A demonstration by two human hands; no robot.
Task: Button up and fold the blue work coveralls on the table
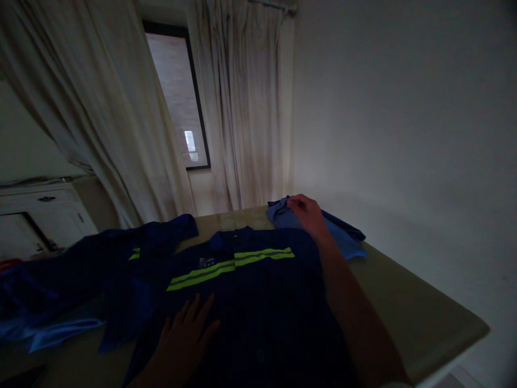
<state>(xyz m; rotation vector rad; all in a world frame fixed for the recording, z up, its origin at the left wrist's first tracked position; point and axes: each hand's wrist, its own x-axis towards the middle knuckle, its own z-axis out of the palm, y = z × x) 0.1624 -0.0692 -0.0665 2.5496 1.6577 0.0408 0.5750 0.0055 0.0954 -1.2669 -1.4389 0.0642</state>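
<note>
A dark blue work jacket (258,302) lies spread out on the table, collar at the far side, with yellow-green reflective bands across its chest. My left hand (188,328) rests flat on the lower left of its front, fingers spread. Stretched past the jacket's far right shoulder, my right hand (307,213) has its fingers curled at the edge of a light blue garment (343,242). Whether cloth is pinched between those fingertips is hidden. My right forearm covers the jacket's right side.
Another dark blue garment (100,258) with a small yellow-green patch lies at the left, and a lighter blue folded cloth (64,330) shows near it. The table (420,318) ends in a corner at the right, by the wall. Behind are curtains (246,108) and a white cabinet (44,207).
</note>
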